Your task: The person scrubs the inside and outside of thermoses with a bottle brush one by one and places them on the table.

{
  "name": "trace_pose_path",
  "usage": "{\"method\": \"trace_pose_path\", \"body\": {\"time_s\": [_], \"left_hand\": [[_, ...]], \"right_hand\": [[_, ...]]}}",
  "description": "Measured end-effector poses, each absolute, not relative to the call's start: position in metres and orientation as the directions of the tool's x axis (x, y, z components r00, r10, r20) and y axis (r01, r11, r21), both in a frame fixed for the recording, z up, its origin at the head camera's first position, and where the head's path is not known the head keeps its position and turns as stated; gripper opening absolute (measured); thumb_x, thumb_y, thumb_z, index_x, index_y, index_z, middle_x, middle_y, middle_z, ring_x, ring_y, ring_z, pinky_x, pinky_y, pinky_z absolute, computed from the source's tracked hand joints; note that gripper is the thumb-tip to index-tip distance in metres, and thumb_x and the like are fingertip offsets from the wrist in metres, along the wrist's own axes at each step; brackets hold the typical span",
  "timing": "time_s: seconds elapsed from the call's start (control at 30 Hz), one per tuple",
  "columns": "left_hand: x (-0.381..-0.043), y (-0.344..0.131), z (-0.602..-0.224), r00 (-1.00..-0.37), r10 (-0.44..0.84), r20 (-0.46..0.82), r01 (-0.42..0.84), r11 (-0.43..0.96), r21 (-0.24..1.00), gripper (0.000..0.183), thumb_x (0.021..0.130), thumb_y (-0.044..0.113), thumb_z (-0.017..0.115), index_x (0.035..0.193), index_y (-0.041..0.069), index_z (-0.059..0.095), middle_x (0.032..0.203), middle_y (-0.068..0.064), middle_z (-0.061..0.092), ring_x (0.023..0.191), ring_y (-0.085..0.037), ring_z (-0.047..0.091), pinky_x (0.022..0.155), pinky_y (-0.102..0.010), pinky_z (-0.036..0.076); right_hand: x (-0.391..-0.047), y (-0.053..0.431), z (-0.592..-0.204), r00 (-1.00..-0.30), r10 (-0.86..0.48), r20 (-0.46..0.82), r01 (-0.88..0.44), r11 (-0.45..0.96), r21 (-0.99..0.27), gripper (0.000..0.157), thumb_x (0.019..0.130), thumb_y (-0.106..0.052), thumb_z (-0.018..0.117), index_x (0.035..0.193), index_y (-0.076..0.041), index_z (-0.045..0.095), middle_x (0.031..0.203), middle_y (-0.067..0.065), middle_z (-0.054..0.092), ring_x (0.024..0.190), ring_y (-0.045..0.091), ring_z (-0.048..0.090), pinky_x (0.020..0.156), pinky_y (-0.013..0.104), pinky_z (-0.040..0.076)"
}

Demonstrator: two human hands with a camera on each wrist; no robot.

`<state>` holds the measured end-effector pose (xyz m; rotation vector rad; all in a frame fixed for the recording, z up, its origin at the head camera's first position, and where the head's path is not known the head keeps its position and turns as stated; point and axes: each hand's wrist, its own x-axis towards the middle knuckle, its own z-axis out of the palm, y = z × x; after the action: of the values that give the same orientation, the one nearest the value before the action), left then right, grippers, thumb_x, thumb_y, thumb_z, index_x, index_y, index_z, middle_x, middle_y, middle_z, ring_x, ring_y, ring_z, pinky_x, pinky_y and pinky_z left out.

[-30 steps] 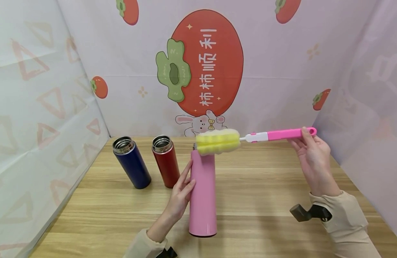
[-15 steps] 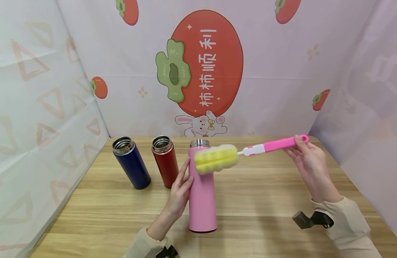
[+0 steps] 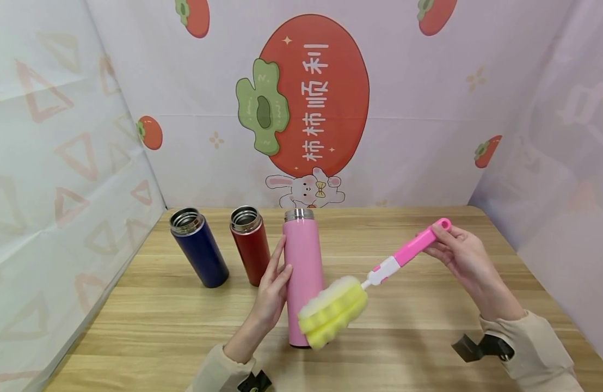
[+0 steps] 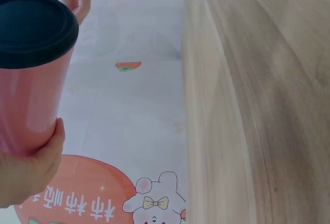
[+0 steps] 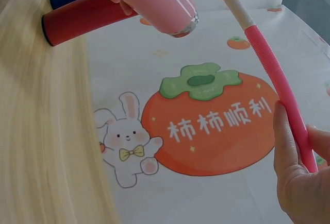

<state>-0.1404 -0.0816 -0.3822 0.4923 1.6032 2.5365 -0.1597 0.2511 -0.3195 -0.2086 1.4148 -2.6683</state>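
Observation:
My left hand [image 3: 269, 296] grips a tall pink thermos bottle [image 3: 302, 256] from its left side. The bottle stands nearly upright with its steel neck on top, and its black base [image 4: 36, 28] shows in the left wrist view. By the end of its pink handle [image 3: 413, 248], my right hand [image 3: 470, 272] pinches a bottle brush between thumb and fingers. The brush's yellow-and-white sponge head [image 3: 333, 311] slants down to the left and overlaps the lower part of the bottle in the head view.
A red thermos bottle [image 3: 252, 253] and a blue one [image 3: 201, 253], both lidless, stand left of the pink bottle on the wooden table [image 3: 159, 337]. Printed cloth walls [image 3: 409, 109] with persimmon drawings enclose the table at the back and sides.
The brush has swung down from the pink bottle's mouth to its lower part, as my right hand moved down and left. The pink bottle has shifted slightly up and left in the view.

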Motion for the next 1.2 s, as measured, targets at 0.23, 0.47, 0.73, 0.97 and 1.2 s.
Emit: {"method": "trace_pose_path", "body": {"time_s": [0.23,0.47,0.73,0.97,1.2], "left_hand": [[-0.138,-0.082,-0.382,-0.940,0.267,0.211,0.089,-0.407,0.909,0.056,0.094,0.012,0.040,0.142,0.023,0.015,0.140,-0.022,0.022,0.117,-0.017,0.041,0.092,-0.028,0.037],[-0.135,-0.082,-0.383,-0.935,0.288,0.206,0.073,-0.413,0.908,0.055,0.094,0.006,0.036,0.142,0.020,0.015,0.137,-0.021,0.024,0.114,-0.013,0.043,0.093,-0.026,0.036],[-0.133,-0.083,-0.383,-0.932,0.302,0.200,0.059,-0.419,0.906,0.055,0.094,0.005,0.032,0.143,0.019,0.011,0.144,-0.008,0.013,0.113,-0.009,0.043,0.092,-0.024,0.036],[-0.132,-0.084,-0.384,-0.950,0.278,0.144,0.041,-0.345,0.938,0.074,0.084,0.005,0.055,0.142,0.026,0.014,0.135,-0.018,0.031,0.110,-0.018,0.047,0.089,-0.035,0.038],[-0.132,-0.083,-0.388,-0.963,0.228,0.142,0.094,-0.210,0.973,0.088,0.074,0.003,0.068,0.140,0.031,0.017,0.128,-0.017,0.038,0.104,-0.023,0.052,0.080,-0.036,0.046]], "right_hand": [[-0.161,0.248,-0.317,-0.988,-0.128,0.080,0.004,-0.552,-0.834,0.015,0.089,-0.003,0.048,0.088,0.001,0.063,0.083,0.014,0.067,0.079,0.019,0.065,0.071,0.026,0.049],[-0.167,0.247,-0.303,-0.994,0.010,0.104,-0.091,-0.576,-0.813,0.010,0.085,-0.006,0.056,0.084,0.002,0.063,0.078,0.014,0.067,0.073,0.019,0.066,0.069,0.027,0.049],[-0.173,0.245,-0.291,-0.982,0.147,0.122,-0.187,-0.609,-0.771,0.017,0.079,-0.008,0.063,0.092,0.003,0.059,0.080,0.012,0.064,0.076,0.018,0.065,0.071,0.028,0.049],[-0.176,0.245,-0.285,-0.967,0.217,0.133,-0.245,-0.650,-0.720,0.021,0.078,-0.008,0.064,0.093,0.004,0.055,0.080,0.014,0.062,0.075,0.020,0.064,0.072,0.028,0.049],[-0.176,0.244,-0.281,-0.950,0.275,0.151,-0.302,-0.676,-0.671,0.027,0.076,-0.008,0.066,0.095,0.006,0.053,0.082,0.015,0.060,0.078,0.022,0.064,0.074,0.031,0.049]]}}
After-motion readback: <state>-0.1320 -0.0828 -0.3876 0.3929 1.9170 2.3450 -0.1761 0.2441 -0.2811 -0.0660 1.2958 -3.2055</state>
